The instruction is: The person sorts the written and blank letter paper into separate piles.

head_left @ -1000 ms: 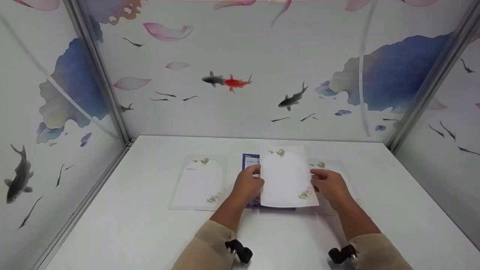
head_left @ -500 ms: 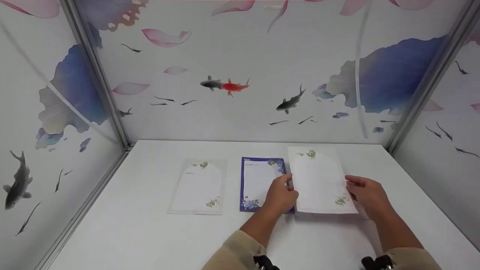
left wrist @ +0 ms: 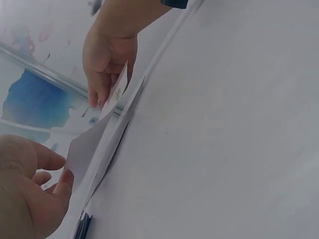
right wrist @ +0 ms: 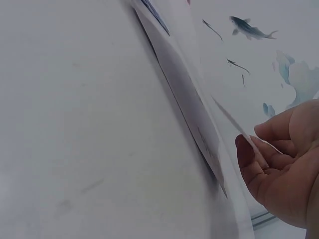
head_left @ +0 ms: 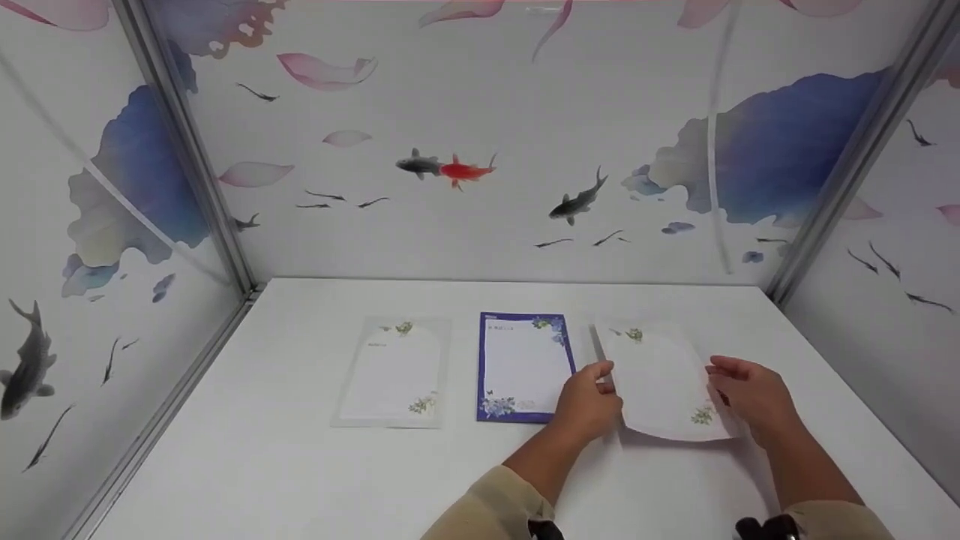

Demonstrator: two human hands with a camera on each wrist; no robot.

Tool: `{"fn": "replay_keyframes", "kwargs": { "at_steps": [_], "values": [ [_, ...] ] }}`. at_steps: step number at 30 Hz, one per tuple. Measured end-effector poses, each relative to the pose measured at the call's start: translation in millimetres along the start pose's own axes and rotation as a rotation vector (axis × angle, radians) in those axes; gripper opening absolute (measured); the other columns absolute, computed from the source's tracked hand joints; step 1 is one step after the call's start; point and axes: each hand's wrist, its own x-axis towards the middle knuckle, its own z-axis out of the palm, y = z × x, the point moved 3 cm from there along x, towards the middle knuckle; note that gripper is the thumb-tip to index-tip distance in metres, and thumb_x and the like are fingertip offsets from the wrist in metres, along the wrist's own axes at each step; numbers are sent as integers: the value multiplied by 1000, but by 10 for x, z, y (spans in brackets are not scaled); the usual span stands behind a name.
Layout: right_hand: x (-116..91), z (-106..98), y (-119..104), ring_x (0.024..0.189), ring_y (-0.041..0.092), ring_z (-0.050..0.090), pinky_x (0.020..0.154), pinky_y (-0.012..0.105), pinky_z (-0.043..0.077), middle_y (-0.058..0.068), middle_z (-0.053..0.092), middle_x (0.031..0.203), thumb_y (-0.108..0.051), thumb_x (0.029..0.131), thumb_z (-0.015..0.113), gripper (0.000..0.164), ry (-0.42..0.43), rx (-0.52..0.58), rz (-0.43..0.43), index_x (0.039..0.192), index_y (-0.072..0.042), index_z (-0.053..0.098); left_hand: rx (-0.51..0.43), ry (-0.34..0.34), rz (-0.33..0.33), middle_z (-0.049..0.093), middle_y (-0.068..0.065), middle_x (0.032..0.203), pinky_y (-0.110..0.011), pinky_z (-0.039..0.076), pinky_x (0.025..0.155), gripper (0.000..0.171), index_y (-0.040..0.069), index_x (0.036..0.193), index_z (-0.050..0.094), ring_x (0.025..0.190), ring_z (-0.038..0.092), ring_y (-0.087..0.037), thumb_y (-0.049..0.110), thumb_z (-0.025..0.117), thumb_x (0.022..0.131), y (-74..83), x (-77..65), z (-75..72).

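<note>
In the head view, a white sheet of paper (head_left: 667,382) with printed green sprigs at its top and lower right is held low over the right part of the table. Its left edge is pinched by my left hand (head_left: 591,403). My right hand (head_left: 754,401) pinches the opposite edge. The sheet bows, with its near edge curving. In the left wrist view the paper (left wrist: 87,157) stands tilted between both hands, over another pale layer. The right wrist view shows the right thumb and fingers around the sheet's edge; what lies beneath it is mostly hidden.
A blue-bordered floral pad (head_left: 525,367) lies just left of my left hand. Farther left, a similar sprig-printed sheet (head_left: 394,375) lies flat, apparently in a clear sleeve. The white table (head_left: 300,465) is enclosed by fish-and-petal printed walls (head_left: 480,232).
Both hands have carried the sheet rightward from over the blue-bordered pad, then lowered it toward the table on the right. The pad is now mostly uncovered.
</note>
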Motion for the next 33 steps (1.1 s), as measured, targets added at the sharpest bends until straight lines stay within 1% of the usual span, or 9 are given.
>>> {"fn": "replay_keyframes", "kwargs": {
  "at_steps": [3,6,9,13,17,21,24,28,33],
  "values": [
    [-2,-14,18,143,38,55,83,12,57,27,48,163,-38,112,53,60,-20,-2,20,161,-4,45,25,-34,-5,70,-3,142,-42,59,109,55,20,149,62,131,68,-21,8,76,96,-13,-13,-4],
    [4,-25,44,143,40,56,99,27,61,28,45,164,-44,112,52,66,-52,-12,36,162,-3,43,71,-62,6,69,-5,144,-42,56,114,59,20,151,60,136,65,-23,11,78,96,-25,-19,-1],
    [10,-29,69,145,41,54,117,45,54,29,44,165,-47,112,49,68,-83,-19,42,163,-3,40,86,-83,12,68,-6,148,-43,53,118,61,20,153,59,141,63,-24,13,78,96,-36,-18,11],
    [17,-51,102,148,42,51,124,55,45,28,44,165,-50,112,48,71,-88,-20,43,164,-3,39,54,-116,4,64,-5,153,-45,51,120,65,23,155,57,145,60,-24,14,79,95,-45,-16,31],
    [14,-87,119,148,42,50,122,52,48,28,44,165,-52,111,47,72,-78,-19,30,163,-3,40,60,-163,14,61,-3,158,-44,47,123,70,23,158,54,149,57,-23,15,80,93,-43,-5,48],
    [2,-108,108,147,41,50,106,31,60,28,44,165,-49,112,46,70,-69,-5,8,163,-1,39,109,-198,52,58,-4,161,-41,44,126,74,21,161,50,151,54,-22,17,80,93,-39,18,49],
    [-10,-94,71,147,40,51,92,19,61,28,45,165,-47,113,45,69,-43,7,-1,163,-1,40,123,-203,74,56,-3,163,-41,44,127,75,22,162,48,153,53,-22,19,79,93,-36,32,25],
    [-12,-8,-2,144,39,56,94,22,61,26,49,163,-49,112,46,68,-24,12,-15,161,-3,44,78,-190,82,52,-1,166,-43,45,125,73,22,162,47,153,52,-23,21,76,95,-38,42,-60],
    [6,210,-133,142,36,58,108,36,58,22,53,162,-54,109,53,72,-100,26,-39,163,-7,42,53,-139,104,49,1,169,-46,47,124,74,22,164,43,153,53,-26,29,74,97,-58,84,-251]
  ]
}}
